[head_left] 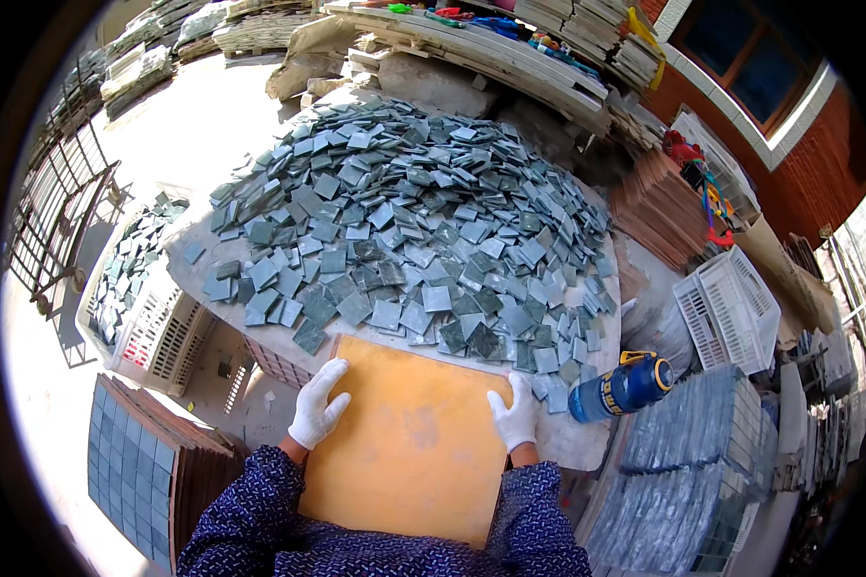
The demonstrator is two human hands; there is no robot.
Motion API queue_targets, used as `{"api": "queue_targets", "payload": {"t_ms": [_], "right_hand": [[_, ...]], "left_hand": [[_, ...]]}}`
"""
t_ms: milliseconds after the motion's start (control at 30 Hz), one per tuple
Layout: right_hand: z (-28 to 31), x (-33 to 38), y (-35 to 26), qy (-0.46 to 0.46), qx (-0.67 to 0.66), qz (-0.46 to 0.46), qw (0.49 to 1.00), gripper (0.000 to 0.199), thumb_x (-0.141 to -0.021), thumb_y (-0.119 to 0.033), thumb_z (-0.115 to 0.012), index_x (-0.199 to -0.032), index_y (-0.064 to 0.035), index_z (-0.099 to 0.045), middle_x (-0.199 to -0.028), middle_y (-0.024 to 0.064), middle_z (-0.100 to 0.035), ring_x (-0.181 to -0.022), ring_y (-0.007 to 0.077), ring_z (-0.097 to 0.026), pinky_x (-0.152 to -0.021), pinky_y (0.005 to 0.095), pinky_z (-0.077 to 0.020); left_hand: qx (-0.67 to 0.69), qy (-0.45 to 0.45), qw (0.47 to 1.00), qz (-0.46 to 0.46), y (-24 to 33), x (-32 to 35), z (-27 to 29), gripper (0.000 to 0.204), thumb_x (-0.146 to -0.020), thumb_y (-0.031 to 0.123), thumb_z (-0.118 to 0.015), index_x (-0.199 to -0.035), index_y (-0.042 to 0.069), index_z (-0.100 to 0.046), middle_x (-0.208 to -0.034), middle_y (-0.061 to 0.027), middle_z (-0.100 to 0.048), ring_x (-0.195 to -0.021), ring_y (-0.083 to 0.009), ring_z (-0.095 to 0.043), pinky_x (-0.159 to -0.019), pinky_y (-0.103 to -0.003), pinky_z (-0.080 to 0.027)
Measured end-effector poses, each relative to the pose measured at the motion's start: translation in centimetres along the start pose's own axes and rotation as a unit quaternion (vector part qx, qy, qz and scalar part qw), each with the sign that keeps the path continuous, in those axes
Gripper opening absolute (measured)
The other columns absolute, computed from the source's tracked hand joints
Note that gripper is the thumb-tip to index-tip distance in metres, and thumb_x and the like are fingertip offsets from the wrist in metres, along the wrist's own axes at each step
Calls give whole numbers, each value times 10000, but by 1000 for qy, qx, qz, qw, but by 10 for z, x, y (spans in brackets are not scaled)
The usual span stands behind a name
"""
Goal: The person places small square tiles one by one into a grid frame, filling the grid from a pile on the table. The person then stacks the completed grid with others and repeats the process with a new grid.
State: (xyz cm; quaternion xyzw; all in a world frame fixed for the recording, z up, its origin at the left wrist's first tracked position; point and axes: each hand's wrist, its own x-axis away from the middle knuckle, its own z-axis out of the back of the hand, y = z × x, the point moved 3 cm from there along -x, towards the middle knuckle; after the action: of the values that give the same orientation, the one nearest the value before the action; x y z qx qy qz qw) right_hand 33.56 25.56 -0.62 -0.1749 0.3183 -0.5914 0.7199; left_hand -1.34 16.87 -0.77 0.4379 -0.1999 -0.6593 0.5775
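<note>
A flat orange-yellow board (416, 438) lies in front of me, its far edge at the near border of a heap of tiles and its near edge close to my body. My left hand (318, 404), in a white glove, rests at the board's left edge, fingers stretched out and thumb apart. At the right edge my right hand (514, 413), also gloved in white, has its fingers extended and thumb spread. Both touch or nearly touch the board's sides. Beyond it, small square grey-green stone tiles (419, 221) are piled loosely on a pale table (202, 288).
A blue bottle (618, 387) with a yellow-trimmed lid lies at the table's right. Mesh-backed tile sheets are stacked at lower left (130, 471) and lower right (688, 462). White crates stand left (154, 332) and right (728, 310). Brown boards (656, 207) are stacked at right.
</note>
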Motion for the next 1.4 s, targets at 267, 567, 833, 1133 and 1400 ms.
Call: {"api": "queue_targets", "payload": {"t_ms": [267,567,833,1133,1400], "right_hand": [[71,-3,-31,35,-326,-57,943,546,-812,-170,-679,-1286,-6,-462,-1187,161,-574,-1137,259,-548,-951,369,-443],[58,171,-31,-196,-595,-184,758,652,-815,-255,-718,-1331,27,-437,-1293,122,-540,-1167,237,-525,-960,371,-433],[62,143,-42,-151,-579,-204,775,529,-897,-253,-602,-1319,25,-442,-1279,136,-551,-1145,267,-559,-974,390,-443],[112,-64,-113,179,-443,-5,878,442,-943,-225,-554,-1270,58,-463,-1214,133,-563,-1080,231,-578,-893,358,-472],[104,-142,-114,254,128,79,955,347,-893,-166,-601,-1203,-15,-559,-1049,197,-656,-899,377,-639,-757,424,-512]], "left_hand": [[365,106,910,165,-8,17,16,811,-840,301,-648,-1454,-46,-248,-1472,-151,-339,-1373,-245,-302,-1112,-349,-255],[379,-215,827,356,29,146,46,513,-815,240,-706,-1218,-41,-557,-1144,-60,-634,-1055,-158,-571,-936,-309,-441],[525,-19,828,197,75,56,64,880,-808,537,-647,-1402,-34,-336,-1393,-155,-434,-1247,-228,-459,-1025,-350,-377],[430,114,867,224,52,68,64,386,-926,173,-561,-1237,-48,-501,-1113,-148,-612,-983,-238,-622,-875,-355,-498],[-86,-161,981,-71,100,82,4,518,-854,243,-624,-1320,72,-479,-1365,-161,-467,-1270,-341,-440,-1066,-467,-329]]}}
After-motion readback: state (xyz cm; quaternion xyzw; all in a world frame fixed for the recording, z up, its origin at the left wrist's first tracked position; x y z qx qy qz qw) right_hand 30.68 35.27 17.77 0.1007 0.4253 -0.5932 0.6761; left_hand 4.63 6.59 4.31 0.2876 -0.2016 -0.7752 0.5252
